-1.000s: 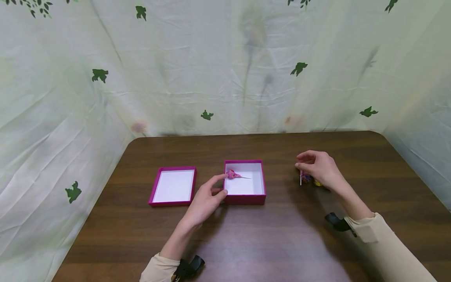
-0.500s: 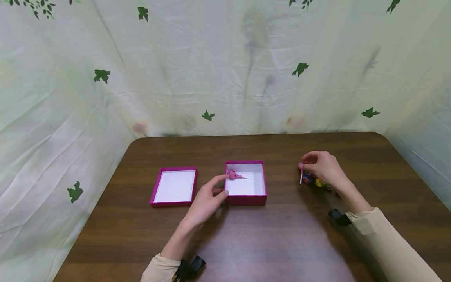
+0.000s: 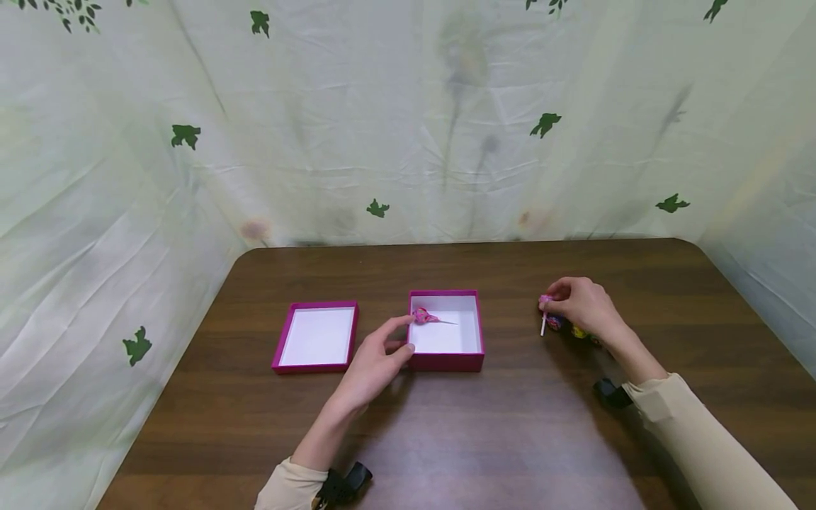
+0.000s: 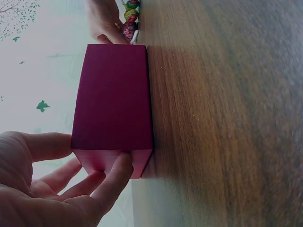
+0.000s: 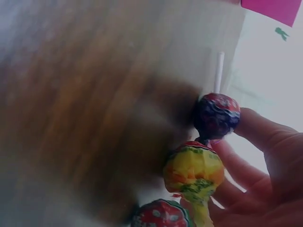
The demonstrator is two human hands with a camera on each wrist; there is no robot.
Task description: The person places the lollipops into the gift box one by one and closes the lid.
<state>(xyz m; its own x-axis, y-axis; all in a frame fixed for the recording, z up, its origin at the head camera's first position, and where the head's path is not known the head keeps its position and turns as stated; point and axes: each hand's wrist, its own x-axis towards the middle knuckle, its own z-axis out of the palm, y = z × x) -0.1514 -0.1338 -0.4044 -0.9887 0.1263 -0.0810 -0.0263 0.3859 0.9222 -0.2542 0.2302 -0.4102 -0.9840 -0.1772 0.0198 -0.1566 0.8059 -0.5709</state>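
Note:
In the head view my left hand [image 3: 376, 358] rests against the left side of an open magenta box [image 3: 446, 363]. The left wrist view shows its thumb at the box's upper corner and fingertips touching the side wall. Inside the box lies a pink-wrapped lollipop [image 3: 423, 316]. To the right, my right hand [image 3: 583, 304] pinches another pink lollipop [image 3: 545, 299] between thumb and fingers, its white stick pointing toward me. Just beside that hand sit a purple-and-red lollipop [image 5: 217, 116], a yellow one [image 5: 194, 168] and a red-and-green one [image 5: 161, 215].
The box's shallow magenta lid [image 3: 315, 336] lies inside-up left of the box. Everything stands on a dark wooden table [image 3: 484, 439]. A pale curtain [image 3: 408, 127] with green leaf shapes hangs behind the table's far edge.
My right hand has shifted slightly, and the pink lollipop's head has come into view at its fingertips. The left hand has kept its place against the box.

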